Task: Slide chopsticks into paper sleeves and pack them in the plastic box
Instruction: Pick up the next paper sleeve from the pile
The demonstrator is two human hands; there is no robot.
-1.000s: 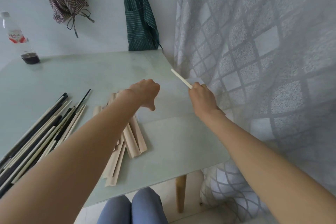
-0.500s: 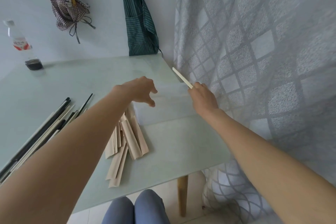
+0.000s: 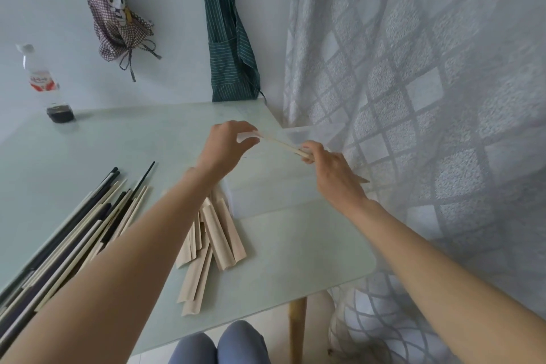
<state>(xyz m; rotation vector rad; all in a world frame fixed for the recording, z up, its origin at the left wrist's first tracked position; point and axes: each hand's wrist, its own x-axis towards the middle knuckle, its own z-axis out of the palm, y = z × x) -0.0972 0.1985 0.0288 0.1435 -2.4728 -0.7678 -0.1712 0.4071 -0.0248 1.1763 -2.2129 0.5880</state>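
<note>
My right hand (image 3: 331, 170) grips a sleeved chopstick (image 3: 285, 145) above the clear plastic box (image 3: 266, 186) at the table's (image 3: 147, 139) right edge; my left hand (image 3: 227, 146) pinches its far end between thumb and fingers.

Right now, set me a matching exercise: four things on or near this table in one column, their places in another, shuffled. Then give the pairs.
Things:
1. bottle
2. loose chopsticks
3. paper sleeves
4. striped apron

Places:
A. hanging on the wall behind the table
B. piled near the table's front edge, by the plastic box
C. standing at the far left of the table
D. spread along the table's left side

Pairs: 1-C, 2-D, 3-B, 4-A
</note>
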